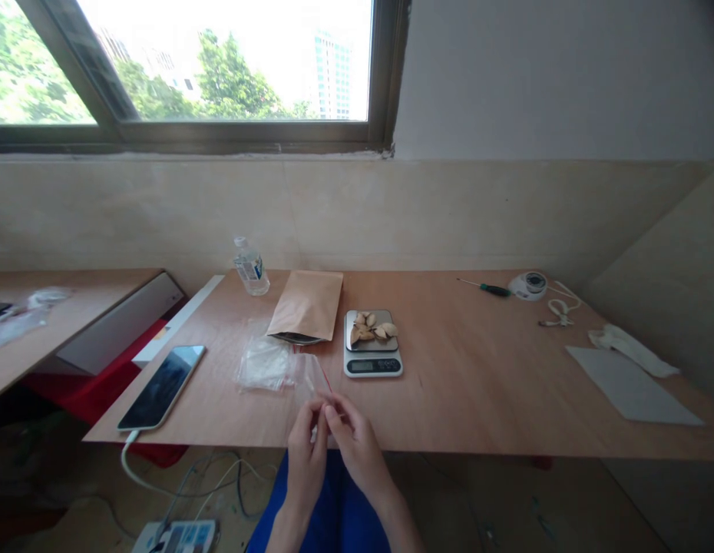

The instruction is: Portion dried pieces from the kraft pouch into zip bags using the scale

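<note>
Both my left hand (307, 436) and my right hand (351, 432) pinch a clear zip bag (309, 373) with a red seal line, at the table's front edge. The fingers of the two hands meet at the bag's near end. Just left of it lies a stack of clear zip bags (266, 362). Beyond my hands stands a small white digital scale (373, 369), with several pale brown shell-like pieces (371, 329) on its plate. Behind the bags a brown kraft paper pouch (309, 303) lies flat, its mouth slightly open towards me.
A phone (161, 388) on a white cable lies at the left edge, and a plastic bottle (251, 267) stands at the back. To the right are a screwdriver (489, 289), a white dome camera (528, 286), a grey sheet (630, 384) and a white cloth (630, 349).
</note>
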A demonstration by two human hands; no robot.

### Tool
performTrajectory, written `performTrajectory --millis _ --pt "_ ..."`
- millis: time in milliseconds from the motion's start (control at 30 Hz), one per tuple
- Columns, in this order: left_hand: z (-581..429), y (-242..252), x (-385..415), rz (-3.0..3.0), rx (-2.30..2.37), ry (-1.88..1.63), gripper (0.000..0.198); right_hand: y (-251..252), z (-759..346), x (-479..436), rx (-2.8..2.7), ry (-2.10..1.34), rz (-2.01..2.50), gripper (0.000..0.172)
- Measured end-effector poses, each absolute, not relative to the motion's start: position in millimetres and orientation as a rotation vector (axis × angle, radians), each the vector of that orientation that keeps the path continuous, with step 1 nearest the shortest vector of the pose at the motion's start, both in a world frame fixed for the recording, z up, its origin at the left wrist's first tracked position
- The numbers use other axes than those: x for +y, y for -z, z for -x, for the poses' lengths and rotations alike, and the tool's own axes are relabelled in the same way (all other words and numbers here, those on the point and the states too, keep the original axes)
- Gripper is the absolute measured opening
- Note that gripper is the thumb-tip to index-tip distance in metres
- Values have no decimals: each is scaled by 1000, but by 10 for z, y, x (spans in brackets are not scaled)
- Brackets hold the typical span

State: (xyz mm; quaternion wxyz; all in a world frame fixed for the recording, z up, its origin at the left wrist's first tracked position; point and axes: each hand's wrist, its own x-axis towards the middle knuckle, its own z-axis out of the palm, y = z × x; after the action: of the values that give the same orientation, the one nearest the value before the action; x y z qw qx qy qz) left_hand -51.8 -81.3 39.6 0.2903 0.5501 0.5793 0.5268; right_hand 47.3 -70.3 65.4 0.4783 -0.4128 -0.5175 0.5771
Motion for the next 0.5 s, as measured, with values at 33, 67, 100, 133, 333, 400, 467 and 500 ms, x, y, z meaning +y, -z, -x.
performTrajectory --millis 33,67,100,133,333,400,467,500 --pt "515 -400 -808 -1473 1538 -1402 22 -646 -474 -696 -1272 -1407 1016 41" --pt "511 -408 -806 -1481 1533 -1395 22 -634 -473 -688 -1274 -1402 1025 40" --pt "508 -419 -806 -1495 1532 -1384 21 -614 -475 -679 -1266 -1392 1040 40" --pt "507 -432 -808 -1510 1539 -1378 21 -589 -483 -669 -1252 -1383 1060 40" --pt "603 -471 -821 -1311 1953 -1843 23 -371 -690 -656 -1142 -1200 1282 43" --pt "653 -466 -809 -1311 2016 -1889 22 -316 -767 -692 -1168 -1187 1304 41" --pt "678 -469 -792 -1338 2005 -1849 23 -279 -805 -744 -1192 -1228 1293 39" --pt "679 -473 -783 -1338 1976 -1820 23 -266 -810 -770 -1189 -1255 1282 39"
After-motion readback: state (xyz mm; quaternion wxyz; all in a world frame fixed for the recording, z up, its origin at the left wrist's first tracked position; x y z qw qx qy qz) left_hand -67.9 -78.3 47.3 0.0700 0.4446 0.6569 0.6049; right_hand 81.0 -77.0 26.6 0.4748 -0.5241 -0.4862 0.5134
